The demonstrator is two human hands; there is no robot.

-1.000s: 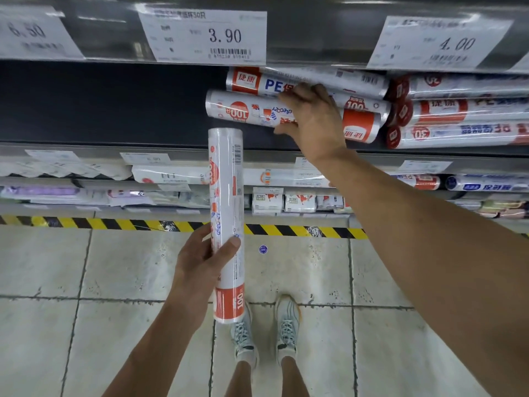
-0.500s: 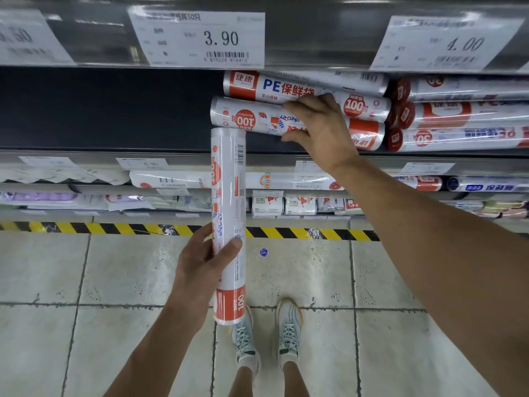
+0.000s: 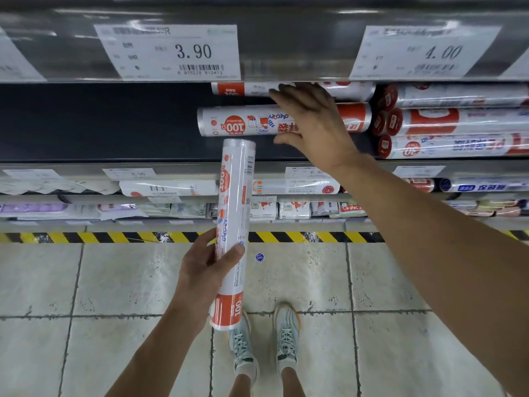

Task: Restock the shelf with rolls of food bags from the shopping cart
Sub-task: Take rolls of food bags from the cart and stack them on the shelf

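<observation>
Left grip (image 3: 206,270) curled round upright roll (image 3: 235,196), near side of shelf (image 3: 86,164), top end just above shelf lip. Right grip (image 3: 315,127) spread wide over stacked rolls (image 3: 243,126) at shelf's right; contact unclear.

A roll of food bags (image 3: 234,196) is held nearly upright below the 3.90 price tag (image 3: 169,51), gripped at its lower half by the left hand (image 3: 204,266). Below and right of the tag, the right hand (image 3: 315,124) is spread, fingers straight, before the sideways rolls (image 3: 237,123) on the dark shelf (image 3: 100,124); contact cannot be judged. Further right of the tag, stacked rolls (image 3: 458,121) are seen.
</observation>
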